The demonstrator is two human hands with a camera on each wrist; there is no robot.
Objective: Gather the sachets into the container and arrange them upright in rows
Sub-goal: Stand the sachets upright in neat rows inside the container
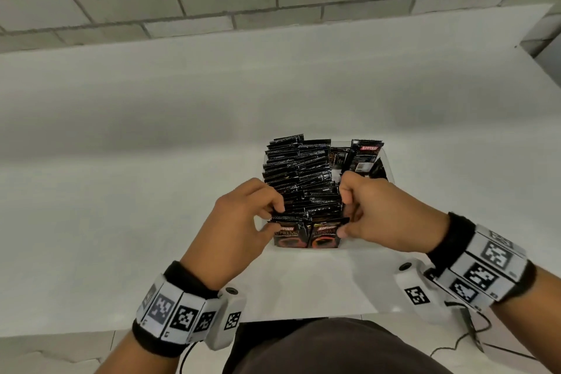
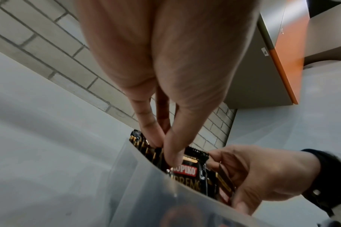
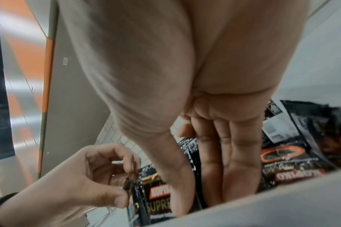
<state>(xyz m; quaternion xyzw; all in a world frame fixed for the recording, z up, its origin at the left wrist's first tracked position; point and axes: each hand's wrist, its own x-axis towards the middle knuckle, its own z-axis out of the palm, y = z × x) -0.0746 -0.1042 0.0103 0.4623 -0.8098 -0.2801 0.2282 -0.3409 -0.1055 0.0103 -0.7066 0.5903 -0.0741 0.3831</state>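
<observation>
Black sachets are seen packed upright in two rows inside a clear container on a white table. The nearest sachets are pinched at their top edges by the left hand and held by the right hand, apparently to square the rows. A few sachets are left leaning loosely at the far right.
</observation>
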